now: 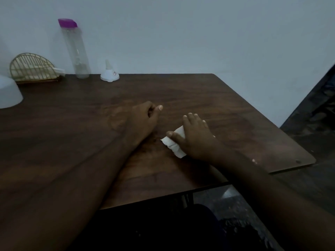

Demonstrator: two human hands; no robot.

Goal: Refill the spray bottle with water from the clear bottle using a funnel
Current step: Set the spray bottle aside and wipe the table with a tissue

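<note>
Closest to me, 2 bare forearms are stretching out over the dark table [235, 105]. Starting at the left edge, a white rounded object [9, 93] is poking into view; I cannot tell whether it is the spray bottle. Next, a wire holder [32, 69] is sitting against the wall. Beside it the clear bottle [76, 49] is standing upright with its purple cap on, and I cannot tell how much water it is holding. Just to its right the funnel [109, 74] is resting mouth down, spout up. The left hand [143, 120] is lying mid-table, fingers loosely curled around nothing. The right hand [196, 137] is pressing flat, fingers spread, on a folded white cloth [172, 144]. Bottle and funnel are sitting well back and to the left of both hands, so I am judging the left hand the nearer for the reach.
</note>
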